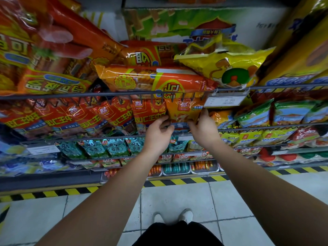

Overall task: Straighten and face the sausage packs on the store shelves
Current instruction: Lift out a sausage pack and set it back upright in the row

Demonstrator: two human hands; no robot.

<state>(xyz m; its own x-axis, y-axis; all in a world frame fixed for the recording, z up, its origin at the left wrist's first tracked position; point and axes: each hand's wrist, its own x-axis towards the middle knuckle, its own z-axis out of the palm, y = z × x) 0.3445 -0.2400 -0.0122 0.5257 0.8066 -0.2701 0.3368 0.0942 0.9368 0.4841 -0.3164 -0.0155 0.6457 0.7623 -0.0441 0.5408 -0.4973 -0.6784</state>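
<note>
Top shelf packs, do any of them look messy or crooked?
Yes. The yellow pack lies slanted, leaning over an orange pack, which itself lies crooked across the shelf rail. The lower orange pack, the one being held, looks upright.

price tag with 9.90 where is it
Head view, right of centre: the price tag hangs from the upper shelf rail, just above the right hand.

Bare from left hand and right hand down both forearms. Wearing a plain black garment at the legs and white shoes with rounded toes.
</note>
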